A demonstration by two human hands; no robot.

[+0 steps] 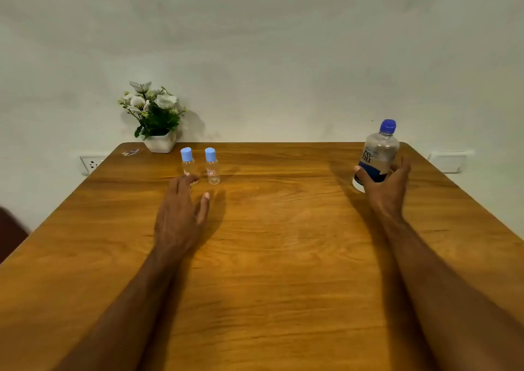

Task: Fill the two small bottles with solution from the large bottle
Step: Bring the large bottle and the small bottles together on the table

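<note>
The large bottle (pixel 378 155) is standing upright near the far right corner of the bench (pixel 283 257), its dark blue cap on, with clear solution showing through the upper body. The right hand (pixel 385 187) is curling wide around its lower part, thumb on the near left side and fingers at the right; whether the grip is closing fully I cannot tell. The 2 small bottles (pixel 200 166) are standing side by side toward the far left of the bench, just in front of a potted plant (pixel 154 115), both capped in light blue and looking empty. The left hand (pixel 181 209) is lying spread and empty, fingertips reaching the base of the left small bottle. The opening step is under way: taking hold. Next, I judge, caps need unscrewing before any pouring, with a steady tilt into those narrow necks.
</note>
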